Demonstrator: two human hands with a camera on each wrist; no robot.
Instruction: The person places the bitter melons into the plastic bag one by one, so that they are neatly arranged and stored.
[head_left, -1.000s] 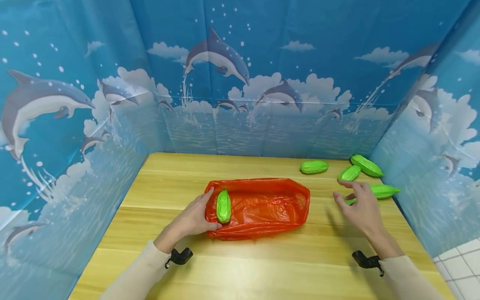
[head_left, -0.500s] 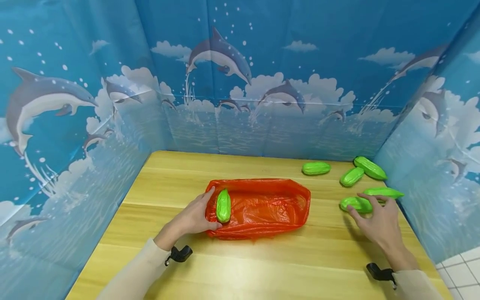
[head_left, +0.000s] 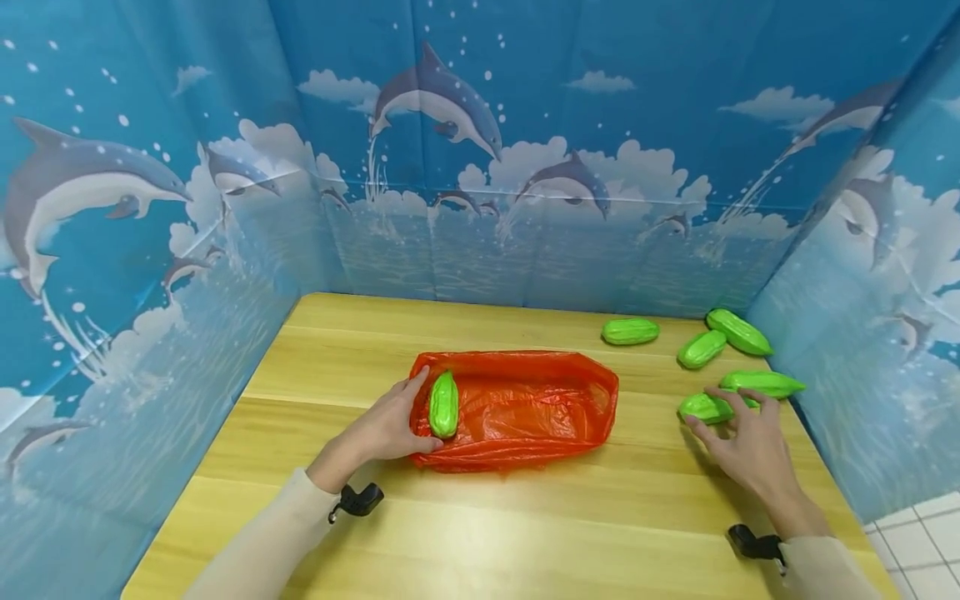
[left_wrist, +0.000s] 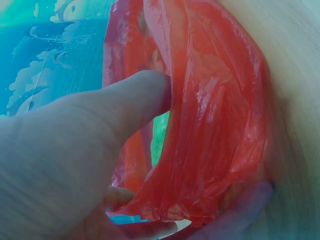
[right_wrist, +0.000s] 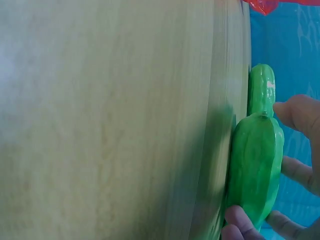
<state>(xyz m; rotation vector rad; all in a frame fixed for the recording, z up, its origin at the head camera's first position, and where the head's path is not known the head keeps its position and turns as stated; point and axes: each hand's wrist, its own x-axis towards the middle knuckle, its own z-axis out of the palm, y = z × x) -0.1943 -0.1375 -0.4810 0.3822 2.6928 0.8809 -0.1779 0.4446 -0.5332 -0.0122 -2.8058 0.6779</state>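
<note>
Fingers of the right hand bend loosely around a shiny, bright green gourd with bumpy ribs. The thumb is at its left end; how tight the squeeze is, I cannot tell. The left hand has hold of a thin, crinkly red plastic bag by its left end, thumb and fingers spread wide, with the thumb tip tucked inside the rim. The bag is long like a boat, and light shines on its wrinkles. In it, close to the left hand, lies a pointy green gourd.

Just behind the ribbed one is a sharp-tipped green gourd. Farther back, a short green gourd and a long green gourd lie close together, and a round-ended green gourd lies near the back edge.

All this is on a smooth yellow wooden table with long stripes. A blue sheet with folds, dolphins and puffy clouds hangs around three sides. White square tiles show low on the right.
</note>
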